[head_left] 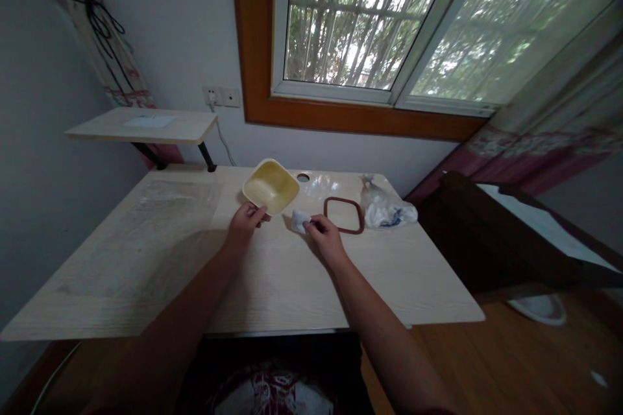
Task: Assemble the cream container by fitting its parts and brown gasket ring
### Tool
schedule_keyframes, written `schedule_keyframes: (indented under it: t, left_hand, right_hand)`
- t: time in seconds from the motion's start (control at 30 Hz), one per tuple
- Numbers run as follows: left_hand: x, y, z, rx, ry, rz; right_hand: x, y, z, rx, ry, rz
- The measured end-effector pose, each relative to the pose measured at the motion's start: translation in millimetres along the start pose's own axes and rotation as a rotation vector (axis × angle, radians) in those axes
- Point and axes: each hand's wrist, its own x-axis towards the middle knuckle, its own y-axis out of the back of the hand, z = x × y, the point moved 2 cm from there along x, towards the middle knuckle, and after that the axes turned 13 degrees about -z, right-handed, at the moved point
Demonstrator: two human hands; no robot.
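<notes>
Yellow square bowl [271,187] sits tilted on the wooden desk [170,253], with the left hand [246,220] pinching its near rim. The right hand [325,237] pinches a crumpled white tissue [300,220] just beside the bowl, near a brown seal ring [344,214]. Judgement: a firm rim grip should stop the tilted bowl sliding.

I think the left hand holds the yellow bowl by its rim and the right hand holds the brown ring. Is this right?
Not quite. In the head view the right hand pinches a white wad, not the ring, which lies flat on the table just beyond that hand. The left hand does hold the bowl by its rim.
</notes>
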Motion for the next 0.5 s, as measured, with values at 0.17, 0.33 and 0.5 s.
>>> schedule_keyframes:
  t: [0.17, 0.33, 0.5]
  left_hand:
    - [-10.5, -8.4, -6.1, 0.052, 0.036, -0.027]
    - [-17.9, -18.7, -7.2, 0.078, 0.068, -0.06]
    - [-20.9, -26.4, -18.2, 0.101, 0.042, -0.109]
  right_hand:
    - [1.8, 2.8, -5.8, 0.019, 0.106, 0.013]
    - [2.1, 1.4, -5.2, 0.089, 0.136, -0.021]
    - [3.0, 1.4, 1.9, 0.048, 0.09, 0.036]
